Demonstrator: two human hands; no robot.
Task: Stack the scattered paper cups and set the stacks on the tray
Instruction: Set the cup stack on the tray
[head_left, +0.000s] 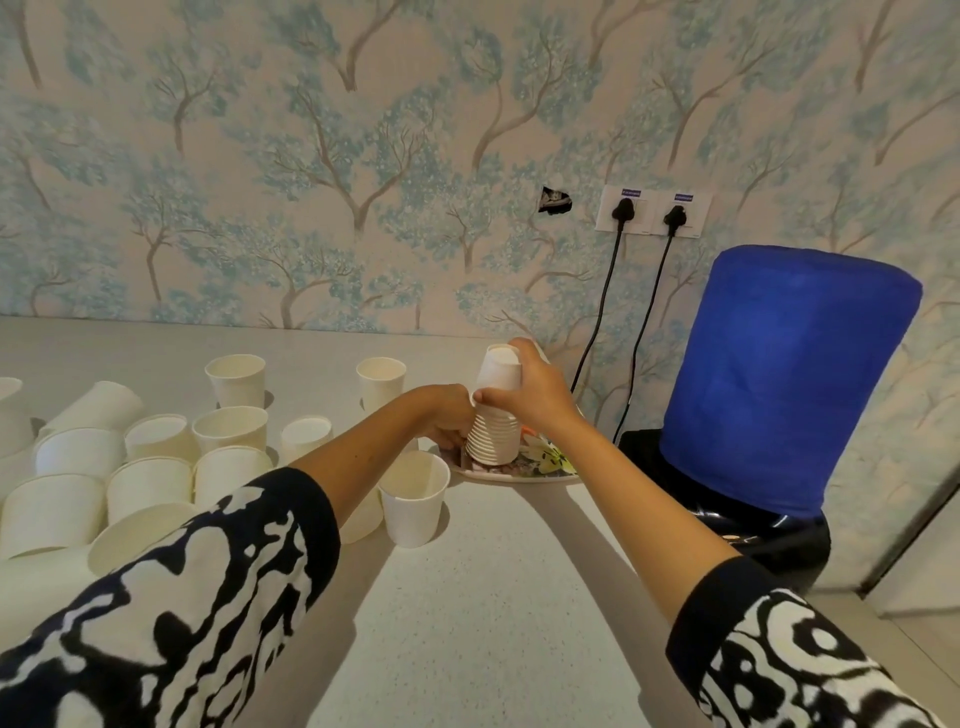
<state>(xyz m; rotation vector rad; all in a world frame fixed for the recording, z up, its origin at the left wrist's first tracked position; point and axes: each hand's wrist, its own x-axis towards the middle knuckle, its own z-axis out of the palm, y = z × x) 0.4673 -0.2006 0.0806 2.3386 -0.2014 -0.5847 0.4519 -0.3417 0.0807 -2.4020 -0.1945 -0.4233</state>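
Note:
An upside-down stack of white paper cups (493, 439) stands on a flowered tray (545, 470) at the back of the counter. My right hand (530, 387) grips the stack's upper part, fingers wrapped around the top cups. My left hand (447, 415) holds the lower left side of the stack. Several loose white cups (150, 467) lie and stand scattered on the left. One upright cup (414, 499) sits just in front of the tray, another (381, 382) stands behind my left arm.
A water dispenser with a blue-covered bottle (795, 374) stands right of the tray, beyond the counter's right edge. Two black cables (597, 332) hang from wall sockets (652, 210) behind the tray. The pale counter (493, 597) stretches toward me between my arms.

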